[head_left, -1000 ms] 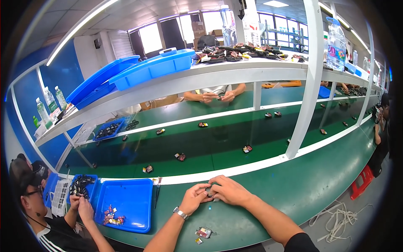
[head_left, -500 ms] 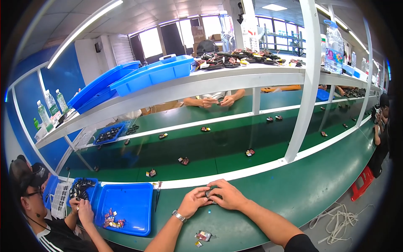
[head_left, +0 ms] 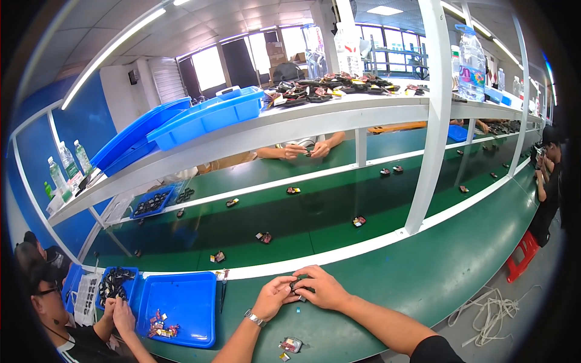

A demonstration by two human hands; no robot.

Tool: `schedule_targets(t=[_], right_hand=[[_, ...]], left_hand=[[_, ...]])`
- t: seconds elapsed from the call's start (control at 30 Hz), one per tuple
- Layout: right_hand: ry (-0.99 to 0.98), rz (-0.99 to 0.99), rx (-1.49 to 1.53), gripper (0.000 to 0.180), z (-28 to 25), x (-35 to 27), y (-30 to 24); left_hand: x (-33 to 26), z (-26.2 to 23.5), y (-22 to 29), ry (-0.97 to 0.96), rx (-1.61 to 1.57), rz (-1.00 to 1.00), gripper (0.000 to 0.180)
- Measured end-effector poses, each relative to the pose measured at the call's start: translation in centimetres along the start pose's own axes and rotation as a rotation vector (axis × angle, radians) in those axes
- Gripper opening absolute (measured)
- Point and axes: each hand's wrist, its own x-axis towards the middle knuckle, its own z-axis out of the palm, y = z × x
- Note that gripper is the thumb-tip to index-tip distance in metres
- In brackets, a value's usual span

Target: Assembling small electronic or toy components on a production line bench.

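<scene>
At the near edge of the green bench, my left hand (head_left: 273, 299), with a metal watch on its wrist, has its fingers closed on a small black plastic casing (head_left: 295, 284). My right hand (head_left: 323, 290) grips the same casing from the other side. Fingers cover most of it. A small greyish edge shows under the right fingertips; I cannot make out what it is. Just below the hands lies a tiny blue piece (head_left: 298, 310). Closer to me rests a small opened device with reddish inside parts (head_left: 292, 345), with a yellow-and-white piece (head_left: 284, 357) beside it.
Left of my arms stands a blue tray (head_left: 180, 296) holding several small red-and-yellow parts. A co-worker (head_left: 45, 296) sits beyond it by a tray of black parts (head_left: 118, 283). Ahead, a white rail (head_left: 315, 260) borders the dark green belt carrying several devices. A white post (head_left: 428, 133) rises at right.
The whole view has tilted and shifted slightly. Both hands stay together on the casing, with the fingers a little repositioned and the casing turned somewhat.
</scene>
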Motion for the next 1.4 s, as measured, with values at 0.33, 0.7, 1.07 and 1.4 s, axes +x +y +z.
schedule_targets(t=[0.33,0.7,1.07,1.4], right_hand=[[0.048,0.097,0.075,0.016,1.0,-0.4,0.3],[0.108,0.009,0.012,0.018,0.8,-0.1,-0.8],[0.197,0.039,-0.021,0.014,1.0,0.0,-1.6],[0.192,0.125,0.090,0.016,2.3,-0.4,-0.1]], left_hand=[[0.1,0.1,-0.1,0.014,-0.022,0.015,0.028],[0.1,0.4,-0.3,0.068,0.015,0.082,0.023],[0.2,0.4,-0.6,0.060,-0.036,0.139,0.025],[0.1,0.2,-1.1,0.066,-0.029,0.136,0.026]])
